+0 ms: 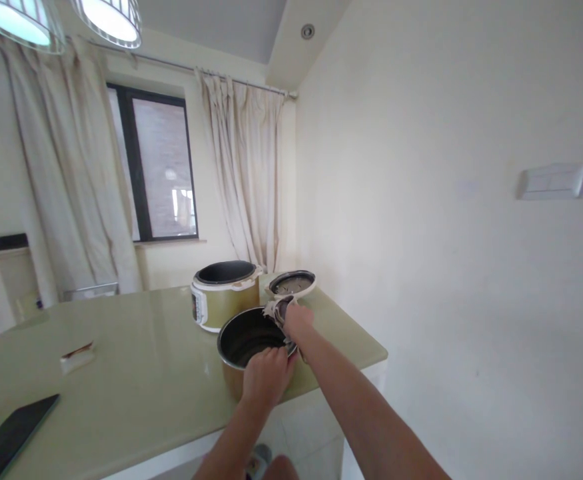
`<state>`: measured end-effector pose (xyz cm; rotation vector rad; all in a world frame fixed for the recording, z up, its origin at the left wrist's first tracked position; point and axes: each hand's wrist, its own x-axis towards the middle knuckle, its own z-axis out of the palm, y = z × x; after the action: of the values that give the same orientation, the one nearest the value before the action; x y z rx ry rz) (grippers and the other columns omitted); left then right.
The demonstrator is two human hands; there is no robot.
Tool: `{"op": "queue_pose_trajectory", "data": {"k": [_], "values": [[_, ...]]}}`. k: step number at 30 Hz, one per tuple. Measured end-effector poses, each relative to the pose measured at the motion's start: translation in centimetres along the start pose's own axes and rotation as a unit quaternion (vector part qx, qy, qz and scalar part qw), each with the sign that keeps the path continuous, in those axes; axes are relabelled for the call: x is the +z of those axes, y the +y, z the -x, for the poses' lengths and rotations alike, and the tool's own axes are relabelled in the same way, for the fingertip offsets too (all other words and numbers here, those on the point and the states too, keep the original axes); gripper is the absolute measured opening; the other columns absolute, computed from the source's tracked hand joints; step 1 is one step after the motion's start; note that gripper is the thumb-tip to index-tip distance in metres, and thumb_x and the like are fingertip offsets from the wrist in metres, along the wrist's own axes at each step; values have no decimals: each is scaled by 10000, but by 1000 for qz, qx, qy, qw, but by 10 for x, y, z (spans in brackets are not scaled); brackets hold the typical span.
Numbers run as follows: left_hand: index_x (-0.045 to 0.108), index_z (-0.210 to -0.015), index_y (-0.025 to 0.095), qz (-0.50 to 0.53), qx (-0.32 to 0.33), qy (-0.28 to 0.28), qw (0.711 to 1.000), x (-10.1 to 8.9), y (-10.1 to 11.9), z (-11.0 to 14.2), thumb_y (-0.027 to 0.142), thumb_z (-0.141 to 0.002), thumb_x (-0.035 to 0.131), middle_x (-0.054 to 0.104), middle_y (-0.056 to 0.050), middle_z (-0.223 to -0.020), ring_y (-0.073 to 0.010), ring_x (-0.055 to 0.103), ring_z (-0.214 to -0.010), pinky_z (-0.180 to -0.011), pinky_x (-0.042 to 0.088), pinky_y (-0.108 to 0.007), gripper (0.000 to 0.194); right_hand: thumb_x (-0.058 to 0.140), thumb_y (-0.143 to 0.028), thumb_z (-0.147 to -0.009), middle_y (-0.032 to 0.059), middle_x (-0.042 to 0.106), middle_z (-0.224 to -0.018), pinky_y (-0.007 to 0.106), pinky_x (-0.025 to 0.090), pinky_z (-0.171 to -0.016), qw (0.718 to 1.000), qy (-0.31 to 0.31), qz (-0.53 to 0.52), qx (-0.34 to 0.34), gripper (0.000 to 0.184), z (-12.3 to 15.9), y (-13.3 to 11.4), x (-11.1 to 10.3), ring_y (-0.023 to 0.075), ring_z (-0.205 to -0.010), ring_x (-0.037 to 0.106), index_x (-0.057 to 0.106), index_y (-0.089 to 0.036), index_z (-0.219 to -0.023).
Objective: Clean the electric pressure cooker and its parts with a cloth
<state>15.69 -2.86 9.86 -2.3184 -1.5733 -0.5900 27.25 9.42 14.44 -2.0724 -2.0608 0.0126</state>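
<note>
Close to the counter's front edge stands the dark-lined inner pot [244,340] of a cooker, its open mouth facing up. My left hand [265,375] is closed over the near rim of this pot. A crumpled cloth [277,311] is bunched in my right hand [298,321], against the pot's right rim. Behind the pot sits the cooker body [226,297], white and gold with its top uncovered. To the right of that body, the round cooker lid [292,283] lies with its metal inner side up.
A pale green countertop [136,373] carries everything. On its left lie a dark flat tablet-like object [14,437] and a small white item with a brown edge [77,357]. A plain wall [446,280] rises along the right, and a curtained window [164,167] is behind.
</note>
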Motion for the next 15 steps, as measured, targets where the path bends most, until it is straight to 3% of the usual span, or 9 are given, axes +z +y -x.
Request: {"op": "queue_pose_trajectory", "data": {"k": [5, 9, 12, 15], "values": [[661, -697, 206, 37, 185, 72, 979, 0, -80, 32, 527, -985, 625, 700, -35, -665, -187, 680, -682, -638, 401, -313, 432, 790, -438, -808, 240, 742, -1224, 394, 555, -936, 1000, -17, -6, -10, 592, -5, 2, -2, 330, -1151, 725, 687, -138, -1308], [659, -713, 205, 39, 180, 16, 983, -16, -121, 30, 511, -993, 623, 722, -39, -735, -204, 681, -763, -700, 416, -324, 416, 762, -405, -844, 273, 729, -1224, 398, 560, -931, 1000, -9, -10, 3, 563, 3, -5, 2, 335, -1158, 719, 682, -99, -1309], [726, -852, 215, 43, 113, -61, 991, -33, -117, 21, 467, -975, 647, 774, -56, -879, -246, 712, -899, -815, 453, -361, 291, 690, -303, -911, 292, 727, -1213, 422, 571, -928, 1000, 1, -8, 16, 425, 9, -14, 2, 347, -1161, 719, 710, -69, -1265], [742, -1119, 236, 38, 72, -96, 992, -46, -82, 11, 392, -934, 664, 800, -74, -1050, -282, 732, -996, -870, 474, -394, 254, 603, -215, -962, 306, 731, -1189, 462, 596, -890, 1000, -1, -2, 24, 342, 9, -26, 0, 363, -1129, 734, 732, -47, -1231]]}}
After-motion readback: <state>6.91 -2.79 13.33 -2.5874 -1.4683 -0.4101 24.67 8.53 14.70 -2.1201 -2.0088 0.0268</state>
